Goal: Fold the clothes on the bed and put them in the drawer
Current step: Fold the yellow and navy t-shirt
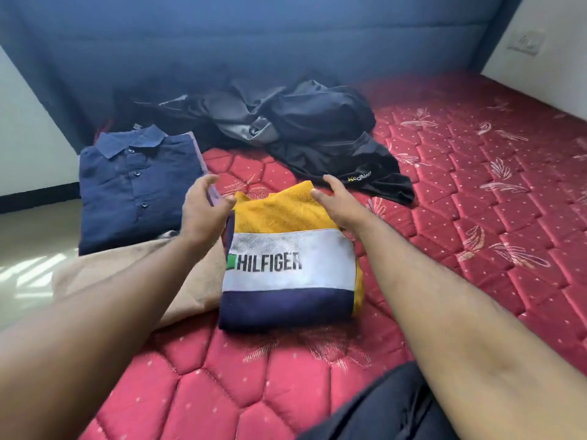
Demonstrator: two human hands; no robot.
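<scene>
I see the folded yellow, white and navy shirt [287, 265] lying flat on the red quilted mattress [476, 217], and I take it as my landmark. My left hand [203, 211] hovers at its far left corner, fingers spread and loosely curved with the thumb toward the yellow edge; I cannot tell whether it actually touches the cloth, and it grips nothing that I can make out. My right hand [336, 201] rests on the shirt's far right corner, fingers lying over the yellow part and relaxed rather than pinching. Just left of the shirt and slightly farther away lies a folded navy button shirt [136, 188], collar away from me, sitting on a beige garment [127, 274] that spreads out to the shirt's near left and touches its left edge. Beyond the shirt, toward the blue headboard [254, 42], sits an unfolded heap of dark clothes [286, 122], with a black piece bearing a small logo [359, 178] nearest the shirt's far right corner.
</scene>
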